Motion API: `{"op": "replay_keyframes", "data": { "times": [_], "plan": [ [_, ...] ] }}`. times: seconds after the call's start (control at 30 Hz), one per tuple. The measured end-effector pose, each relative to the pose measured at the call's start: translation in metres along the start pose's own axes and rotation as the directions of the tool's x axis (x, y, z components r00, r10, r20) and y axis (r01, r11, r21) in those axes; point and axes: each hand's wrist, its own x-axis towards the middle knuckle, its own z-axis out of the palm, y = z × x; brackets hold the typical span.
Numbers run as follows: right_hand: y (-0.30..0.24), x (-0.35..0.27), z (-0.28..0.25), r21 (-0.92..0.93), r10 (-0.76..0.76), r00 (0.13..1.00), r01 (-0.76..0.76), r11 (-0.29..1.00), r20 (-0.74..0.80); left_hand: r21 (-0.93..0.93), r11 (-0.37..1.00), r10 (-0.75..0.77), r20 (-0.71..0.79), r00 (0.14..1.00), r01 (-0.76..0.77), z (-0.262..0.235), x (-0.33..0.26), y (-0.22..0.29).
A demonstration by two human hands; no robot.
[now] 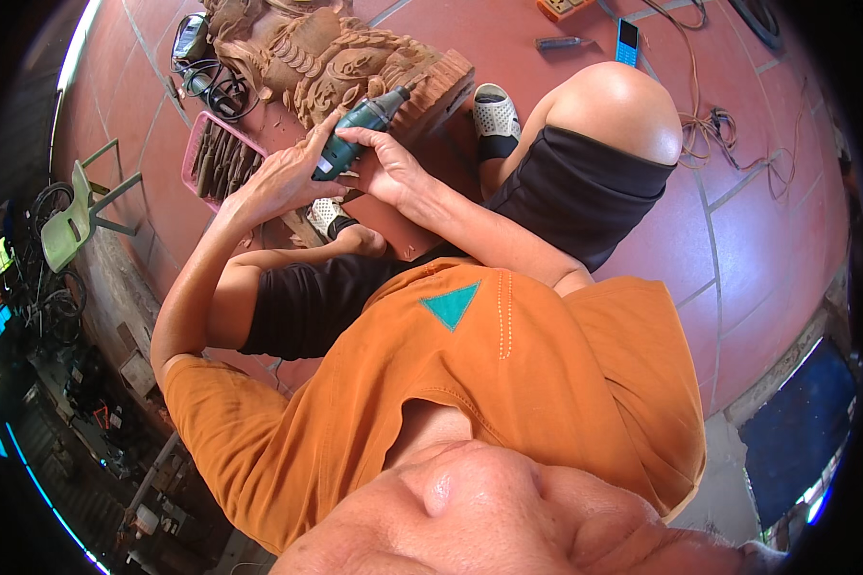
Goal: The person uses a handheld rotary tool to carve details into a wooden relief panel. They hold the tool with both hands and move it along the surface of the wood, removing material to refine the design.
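Head view: looks down on a person with bent legs spread apart over a red tiled floor (633, 230), both hands meeting around one tool.
Green handheld power tool (357, 129): between the two hands, slanted, its grey nose and narrow tip toward the upper right, its rear end low and to the left.
Left hand (286, 177): along the tool's left side, fingers stretched up beside the green body; how firmly they press, I cannot tell.
Right hand (393, 172): grasping the tool from the right, one digit laid over the green body and others bent in near the rear end, partly hidden.
Grey nose: projects beyond the fingers of both hands.
Carved wooden piece (355, 62): just beyond the tool, behind its tip as seen from above; whether they touch, I cannot tell.
Pink basket (191, 158): left of the hands, on the floor, filled with slim brown tools (226, 158).
Corded power tool (211, 86): above the basket, beside the carving, its black cable looped.
Blue-faced phone (627, 42): on the tiles beyond the right knee, near a small bladed tool (558, 43).
Orange cords (710, 129): tangled on the floor to the right.
Green chair (67, 235): far left, well apart from the hands.
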Motion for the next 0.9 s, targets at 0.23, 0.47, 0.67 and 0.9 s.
{"op": "replay_keyframes", "data": {
  "times": [0.23,0.47,0.67,0.9],
  "plan": [
    [-0.001,-0.004,0.003,-0.011,-0.017,1.0,0.017,1.0,-0.006,0.008,1.0,0.0,0.014,1.0,0.0,0.0,0.002,-0.001],
    [-0.002,-0.01,0.008,-0.005,-0.033,0.999,0.033,0.999,-0.008,0.01,1.0,0.007,0.022,1.0,-0.007,0.0,0.003,-0.004],
    [-0.001,-0.013,0.008,0.023,-0.035,0.999,0.035,0.999,-0.006,0.033,0.999,0.012,0.031,0.999,-0.013,-0.003,0.003,-0.001],
    [-0.001,-0.017,0.009,0.059,-0.039,0.999,0.04,0.997,-0.015,0.02,1.0,0.02,0.047,0.999,-0.021,-0.005,0.004,0.002]
  ]
}}
